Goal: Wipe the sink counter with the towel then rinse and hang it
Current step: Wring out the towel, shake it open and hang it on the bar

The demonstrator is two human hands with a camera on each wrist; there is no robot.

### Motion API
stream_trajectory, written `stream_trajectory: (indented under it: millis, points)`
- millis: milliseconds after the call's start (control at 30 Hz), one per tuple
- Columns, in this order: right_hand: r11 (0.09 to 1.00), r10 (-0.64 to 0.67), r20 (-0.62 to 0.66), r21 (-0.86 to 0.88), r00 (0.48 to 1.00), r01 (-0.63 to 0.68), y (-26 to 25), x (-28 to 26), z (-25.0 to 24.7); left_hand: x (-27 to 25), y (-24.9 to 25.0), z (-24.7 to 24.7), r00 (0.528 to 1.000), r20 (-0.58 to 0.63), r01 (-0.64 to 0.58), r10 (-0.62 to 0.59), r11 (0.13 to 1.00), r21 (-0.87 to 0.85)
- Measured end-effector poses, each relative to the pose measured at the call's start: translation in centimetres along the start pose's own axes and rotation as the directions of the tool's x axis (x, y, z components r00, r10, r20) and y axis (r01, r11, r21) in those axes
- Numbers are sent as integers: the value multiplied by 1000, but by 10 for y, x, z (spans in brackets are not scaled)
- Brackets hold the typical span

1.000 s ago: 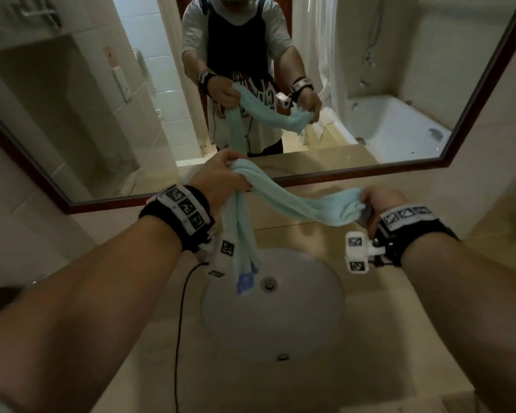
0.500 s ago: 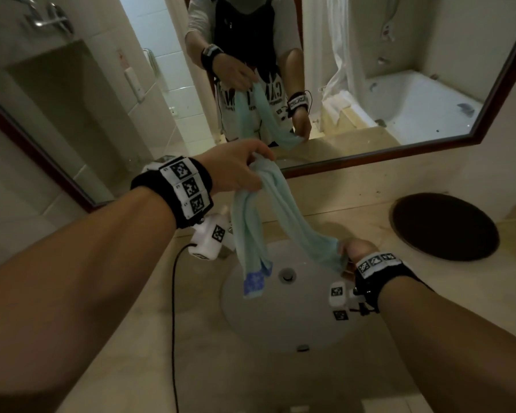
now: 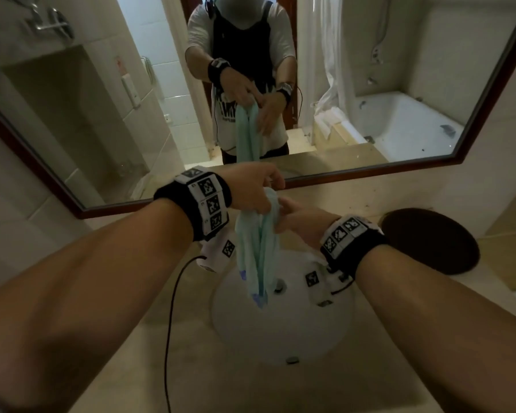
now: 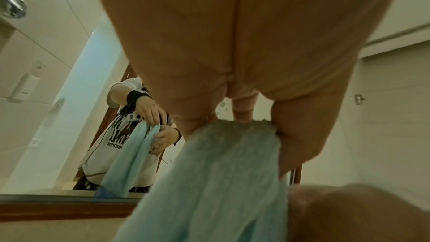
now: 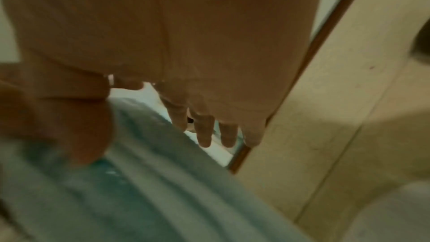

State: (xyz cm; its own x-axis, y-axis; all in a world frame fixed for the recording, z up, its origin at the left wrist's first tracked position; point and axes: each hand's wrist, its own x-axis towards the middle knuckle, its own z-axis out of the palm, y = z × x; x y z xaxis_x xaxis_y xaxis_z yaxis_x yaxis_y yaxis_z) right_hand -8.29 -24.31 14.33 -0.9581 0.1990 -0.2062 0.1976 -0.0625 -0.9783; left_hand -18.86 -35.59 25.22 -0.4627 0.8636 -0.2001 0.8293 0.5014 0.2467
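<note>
A light-blue towel [image 3: 255, 251] hangs in long folds above the white sink basin [image 3: 295, 329], its darker blue ends low near the drain. My left hand [image 3: 259, 192] pinches the bunched top of the towel [image 4: 221, 172] between thumb and fingers [image 4: 235, 122]. My right hand [image 3: 292, 213] is just to the right of it at the same height. In the right wrist view its fingers [image 5: 204, 135] are straight, and the thumb lies against the towel [image 5: 151, 181]. The mirror shows that hand flat along the cloth.
A beige stone counter [image 3: 125, 368] surrounds the basin. A dark round object [image 3: 429, 239] lies on it at the right. A wood-framed mirror [image 3: 355, 177] runs along the back wall. A black cable [image 3: 173, 308] hangs from my left wrist over the counter.
My right hand came up from low over the basin to the towel's top beside my left hand. The towel, stretched between both hands before, now hangs straight down.
</note>
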Motion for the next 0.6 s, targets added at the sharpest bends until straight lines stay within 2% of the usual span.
stream_trajectory:
  millis: [67, 100, 200, 300, 367, 433, 467, 533, 600]
  points:
    - [996, -92, 73, 20, 993, 90, -18, 5, 13, -2, 0, -8, 1000, 4, -5, 5, 993, -121]
    - [993, -117, 58, -9, 991, 118, -24, 9, 19, -3, -2, -12, 1000, 8, -5, 7, 978, -207]
    - [970, -213, -68, -138, 975, 203, -38, 20, 32, -9, -8, -23, 1000, -23, -19, 8, 874, -486]
    - [978, -204, -155, -74, 967, 194, -45, 19, 38, -12, -22, -22, 988, -151, -70, -43, 737, -672]
    - [987, -159, -243, -18, 957, 160, -46, 20, 37, -12, -31, -14, 963, -237, -120, -125, 590, -799]
    - [990, -130, -327, 8, 936, 141, -51, 18, 37, -14, -38, -4, 941, -274, -179, -199, 393, -902]
    - [988, -119, -352, 48, 928, 145, -53, 18, 36, -15, -42, 2, 940, -272, -196, -208, 324, -926]
    - [976, -82, -345, 160, 935, 145, -60, 16, 33, -20, -46, 16, 969, -208, -169, -131, 261, -950]
    - [962, -26, -325, 249, 945, 113, -65, 16, 32, -24, -46, 32, 994, -106, -101, -2, 283, -954]
